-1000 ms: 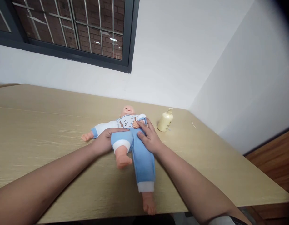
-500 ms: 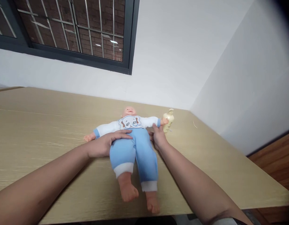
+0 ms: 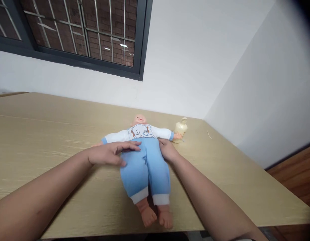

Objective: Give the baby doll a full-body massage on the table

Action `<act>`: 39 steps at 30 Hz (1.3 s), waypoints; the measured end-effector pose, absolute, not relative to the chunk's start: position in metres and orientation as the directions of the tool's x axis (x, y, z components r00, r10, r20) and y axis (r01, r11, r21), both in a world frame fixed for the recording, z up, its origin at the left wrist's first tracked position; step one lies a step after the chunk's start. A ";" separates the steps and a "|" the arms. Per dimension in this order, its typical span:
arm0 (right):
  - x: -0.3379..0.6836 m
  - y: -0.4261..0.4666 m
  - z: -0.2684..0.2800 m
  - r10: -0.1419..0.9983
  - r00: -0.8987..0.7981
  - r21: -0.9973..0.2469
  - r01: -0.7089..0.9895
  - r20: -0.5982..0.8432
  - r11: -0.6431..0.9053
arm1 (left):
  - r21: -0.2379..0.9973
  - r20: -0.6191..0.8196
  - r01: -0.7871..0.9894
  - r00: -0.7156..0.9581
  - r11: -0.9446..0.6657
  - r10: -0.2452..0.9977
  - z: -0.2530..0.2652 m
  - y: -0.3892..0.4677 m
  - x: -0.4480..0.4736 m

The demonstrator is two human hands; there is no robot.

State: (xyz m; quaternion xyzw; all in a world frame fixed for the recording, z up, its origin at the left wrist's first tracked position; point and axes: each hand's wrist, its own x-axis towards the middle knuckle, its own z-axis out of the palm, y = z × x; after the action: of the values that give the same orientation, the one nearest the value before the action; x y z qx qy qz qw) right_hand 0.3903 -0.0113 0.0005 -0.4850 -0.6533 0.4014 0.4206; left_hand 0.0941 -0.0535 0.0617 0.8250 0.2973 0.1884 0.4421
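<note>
A baby doll (image 3: pixel 142 147) lies on its back on the table, feet towards me, in a white top with an elephant face and light blue trousers. My left hand (image 3: pixel 112 153) is over the doll's hip on the left side, its fingers stretched out and thumb apart. At the waist on the other side, my right hand (image 3: pixel 168 149) grips the edge of the trousers, with its fingertips partly hidden against the cloth. Beside the doll's outstretched hand on the right stands a cream pump bottle (image 3: pixel 181 126).
The wooden table (image 3: pixel 56 124) reaches back to a white wall (image 3: pixel 182 67). A barred window (image 3: pixel 94 40) is at the upper left. A thin pale strip (image 3: pixel 209 134) lies on the tabletop at the right.
The doll's leg on the left has come down and inward, so its feet are closer together. My left hand has loosened, its thumb now above the trousers. My right hand has drawn closer to the waist.
</note>
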 end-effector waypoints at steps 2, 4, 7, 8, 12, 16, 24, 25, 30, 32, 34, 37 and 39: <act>0.393 -0.013 0.003 0.939 -0.245 -0.829 0.451 0.242 0.331 | 0.899 0.061 0.331 0.553 -0.286 0.831 0.051 -0.049 0.100; 0.394 -0.015 0.005 0.904 -0.313 -0.736 0.530 0.292 0.422 | 0.906 0.068 0.367 0.368 -0.212 0.927 0.042 -0.045 0.105; 0.390 -0.022 0.009 0.854 -0.413 -0.637 0.574 0.317 0.514 | 0.809 0.123 0.550 0.188 -0.209 0.974 0.035 -0.043 0.108; 0.387 -0.025 0.010 0.841 -0.443 -0.611 0.584 0.312 0.534 | 0.754 0.148 0.625 0.139 -0.202 0.979 0.035 -0.044 0.108; 0.373 -0.038 0.008 0.830 -0.488 -0.483 0.678 0.269 0.555 | 0.566 0.145 0.822 -0.017 -0.069 0.989 0.038 -0.044 0.105; 0.359 -0.058 0.008 0.847 -0.427 -0.293 0.805 0.317 0.516 | 0.504 0.088 0.862 -0.100 0.042 0.991 0.035 -0.040 0.104; 0.350 -0.091 0.027 0.482 -0.802 0.006 0.517 0.353 0.856 | 0.609 0.040 0.791 -0.115 0.067 0.993 0.020 -0.031 0.102; 0.349 -0.094 0.028 0.454 -0.812 0.023 0.496 0.368 0.868 | 0.623 0.050 0.780 -0.110 0.055 0.993 0.018 -0.030 0.102; 0.348 -0.101 0.033 0.280 -0.777 0.037 0.363 0.563 0.931 | 0.615 0.135 0.788 -0.110 0.003 0.985 0.012 -0.026 0.103; 0.352 -0.095 0.034 0.318 -0.694 -0.024 0.397 0.646 0.917 | 0.601 0.157 0.799 -0.113 -0.004 0.981 0.012 -0.027 0.105; 0.358 -0.086 0.032 0.396 -0.595 -0.135 0.435 0.699 0.890 | 0.571 0.187 0.820 -0.088 -0.035 0.978 0.014 -0.029 0.108; 0.362 -0.068 0.023 0.531 -0.455 -0.346 0.430 0.715 0.834 | 0.484 0.247 0.869 -0.023 -0.103 0.969 0.016 -0.033 0.114; 0.360 -0.057 0.017 0.606 -0.370 -0.482 0.378 0.704 0.791 | 0.414 0.293 0.893 0.056 -0.179 0.954 0.017 -0.033 0.116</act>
State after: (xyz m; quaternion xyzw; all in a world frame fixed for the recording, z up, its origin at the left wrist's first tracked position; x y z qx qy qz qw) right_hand 0.3602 -0.0569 0.0167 -0.3004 -0.8187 0.1203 0.4743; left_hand 0.1162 -0.0329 0.0169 0.7240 0.6378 0.2558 0.0603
